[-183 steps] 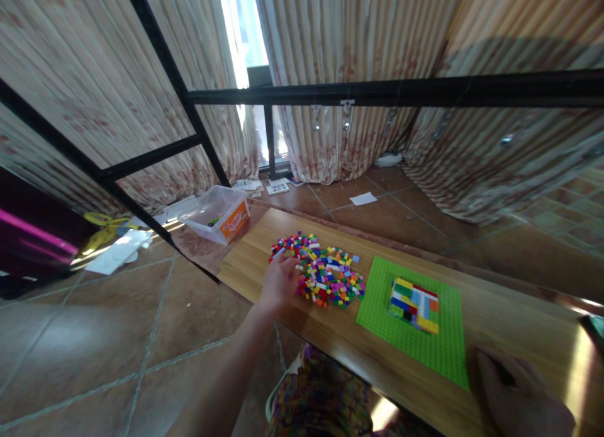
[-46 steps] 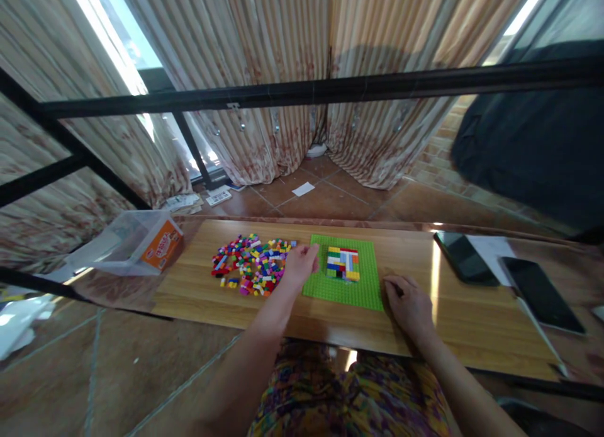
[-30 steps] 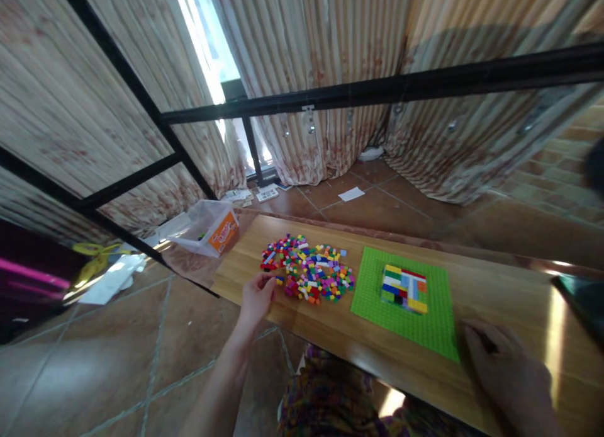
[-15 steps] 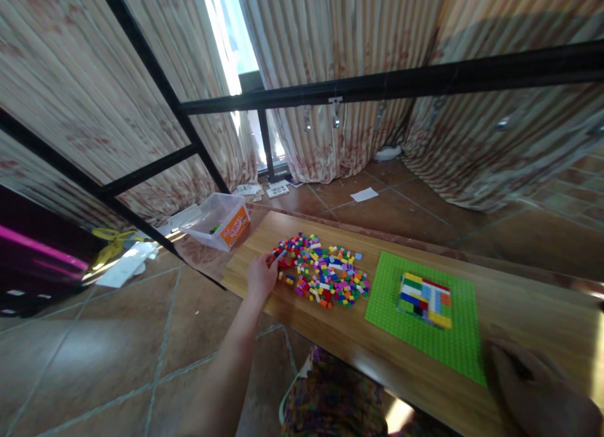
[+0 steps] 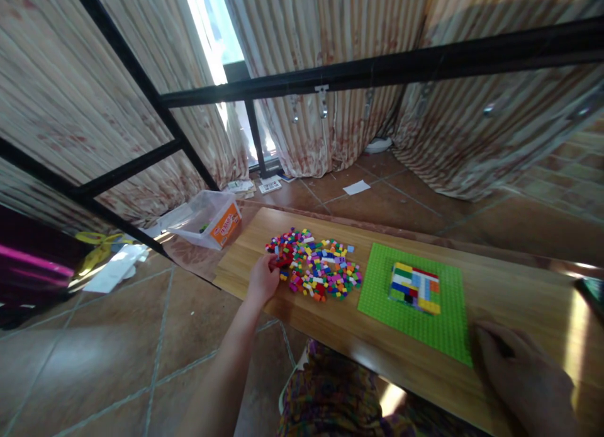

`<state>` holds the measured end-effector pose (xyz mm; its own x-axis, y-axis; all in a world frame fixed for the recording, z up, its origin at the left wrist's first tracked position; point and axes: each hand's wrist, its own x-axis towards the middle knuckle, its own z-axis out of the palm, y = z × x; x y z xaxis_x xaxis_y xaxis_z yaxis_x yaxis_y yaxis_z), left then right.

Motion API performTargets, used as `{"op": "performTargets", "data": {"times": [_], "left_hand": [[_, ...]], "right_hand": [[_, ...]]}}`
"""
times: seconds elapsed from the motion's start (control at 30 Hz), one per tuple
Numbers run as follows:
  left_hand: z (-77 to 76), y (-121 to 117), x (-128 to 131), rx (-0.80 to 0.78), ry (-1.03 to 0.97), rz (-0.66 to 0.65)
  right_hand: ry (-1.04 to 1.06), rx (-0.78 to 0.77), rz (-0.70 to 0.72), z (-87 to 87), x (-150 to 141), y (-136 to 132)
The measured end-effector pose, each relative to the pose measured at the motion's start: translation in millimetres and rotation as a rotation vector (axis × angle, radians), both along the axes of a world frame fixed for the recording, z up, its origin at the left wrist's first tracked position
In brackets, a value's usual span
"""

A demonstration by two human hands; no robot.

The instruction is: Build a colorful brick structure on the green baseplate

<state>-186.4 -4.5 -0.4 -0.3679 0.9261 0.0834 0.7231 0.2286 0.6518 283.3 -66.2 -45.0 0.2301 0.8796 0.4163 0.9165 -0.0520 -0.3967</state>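
My left hand (image 5: 265,277) is at the left edge of a spread of small toy bricks (image 5: 325,267) in many colours. Its thumb and fingers are pinched together among red bricks (image 5: 284,258); which piece they hold, if any, I cannot make out. A green baseplate (image 5: 377,298) lies flat to the right of the loose bricks. On it sits a low rectangular block of joined bricks (image 5: 415,288) in yellow, white, blue, red, green and orange. My right hand (image 5: 523,371) rests on the table by the plate's right edge, fingers loosely bent, with a gap at the thumb and nothing visible in it.
The wooden table (image 5: 509,292) is long and narrow. A clear plastic box (image 5: 202,220) with an orange label stands beyond its left end. Black metal bars (image 5: 330,78) cross in front of curtains. A dark object (image 5: 589,295) shows at the far right edge.
The light blue-grey piece seen at my left fingertips no longer shows there; the fingers are now among red bricks. My view has shifted slightly. My right hand stays beside the baseplate.
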Motion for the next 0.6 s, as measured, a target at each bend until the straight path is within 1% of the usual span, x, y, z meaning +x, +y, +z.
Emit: {"op": "performTargets", "data": {"times": [0.07, 0.23, 0.37, 0.5, 0.6], "left_hand": [[1.3, 0, 2, -0.003, 0.002, -0.027], [2.2, 4, 5, -0.023, 0.088, -0.091], [4.2, 4, 5, 0.039, 0.12, -0.149], [12.6, 1, 12, 0.123, 0.048, -0.149], [19.0, -1, 28, 0.162, -0.026, -0.18]], "right_hand": [[-0.042, -0.006, -0.001, 2.5, -3, 0], [-0.025, -0.021, 0.038, 9.7, -9, 0], [0.002, 0.002, 0.061, 12.6, -10, 0], [0.02, 0.01, 0.069, 14.0, -11, 0], [0.02, 0.005, 0.077, 13.4, -12, 1]]}}
